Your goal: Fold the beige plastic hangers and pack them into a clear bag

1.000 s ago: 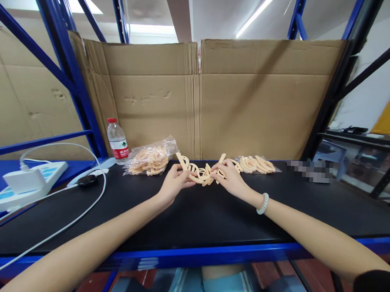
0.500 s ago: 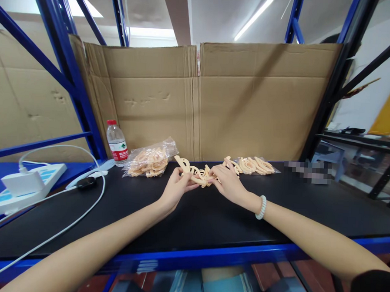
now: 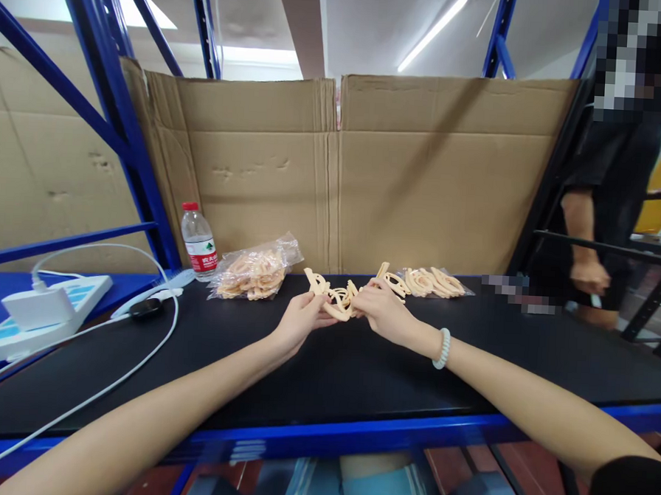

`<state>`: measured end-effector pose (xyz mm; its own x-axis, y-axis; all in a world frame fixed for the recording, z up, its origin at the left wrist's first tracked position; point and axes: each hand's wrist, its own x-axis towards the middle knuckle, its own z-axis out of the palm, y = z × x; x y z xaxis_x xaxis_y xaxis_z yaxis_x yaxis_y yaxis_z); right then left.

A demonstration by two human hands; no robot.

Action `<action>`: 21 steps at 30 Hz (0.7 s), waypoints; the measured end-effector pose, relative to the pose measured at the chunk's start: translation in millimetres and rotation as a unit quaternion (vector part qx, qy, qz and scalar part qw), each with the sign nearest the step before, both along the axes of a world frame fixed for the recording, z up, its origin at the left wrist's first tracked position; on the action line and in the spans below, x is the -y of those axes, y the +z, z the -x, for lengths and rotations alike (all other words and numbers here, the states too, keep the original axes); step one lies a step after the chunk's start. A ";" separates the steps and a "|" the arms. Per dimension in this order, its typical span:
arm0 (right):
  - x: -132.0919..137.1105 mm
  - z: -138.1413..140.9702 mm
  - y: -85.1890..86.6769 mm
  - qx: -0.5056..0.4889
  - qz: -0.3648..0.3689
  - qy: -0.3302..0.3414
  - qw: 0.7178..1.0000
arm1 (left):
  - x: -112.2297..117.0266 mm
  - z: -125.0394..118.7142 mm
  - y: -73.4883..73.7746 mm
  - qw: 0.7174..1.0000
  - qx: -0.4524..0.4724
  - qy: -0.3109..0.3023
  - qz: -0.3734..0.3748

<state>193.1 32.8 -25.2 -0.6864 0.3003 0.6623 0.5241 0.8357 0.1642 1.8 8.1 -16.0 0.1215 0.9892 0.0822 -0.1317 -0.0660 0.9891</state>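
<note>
Between my hands is a loose tangle of beige looped bands [image 3: 339, 307] that look like thick rubber bands. My left hand [image 3: 298, 321] is closed on the left side of them, its thumb and fingers pinching a loop. On the right side, my right hand [image 3: 383, 308] pinches the same bands, fingertips pressed together and partly hidden. More beige loops [image 3: 396, 284] show just behind my right hand. Beside those, a flat clear bag of bands [image 3: 436, 282] lies on the black tabletop [image 3: 323, 380]. A fuller clear bag [image 3: 255, 269] of similar bands sits to the left.
A water bottle [image 3: 199, 244] with a red cap stands at the back left. Nearer left are a white power strip [image 3: 44, 317], a looping white cable [image 3: 176, 321] and a small black object [image 3: 146, 309]. Cardboard [image 3: 450, 180] walls the back. A person [image 3: 605, 188] stands at the right.
The bands between my hands have shifted and their loops spread differently, with both hands still pinching them. A person has come into view at the right, beyond the frame.
</note>
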 end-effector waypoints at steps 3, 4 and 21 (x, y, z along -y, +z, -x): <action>-6.7 -7.3 3.1 -0.016 0.008 0.011 1.000 | -6.3 6.0 2.4 0.999 0.035 0.022 0.015; -10.6 -11.8 4.8 -0.035 0.021 0.009 0.999 | -8.9 8.4 3.2 0.999 0.043 0.029 0.012; -51.2 -5.1 -16.9 -0.048 0.164 0.041 0.984 | -22.8 16.2 -8.7 0.996 0.060 0.052 0.034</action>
<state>198.2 84.0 -42.2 -0.6567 0.4548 0.6016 0.4522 0.8758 -0.1685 -14.4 31.0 -24.7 0.0105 0.9997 0.0224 -0.2448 -0.0192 0.9694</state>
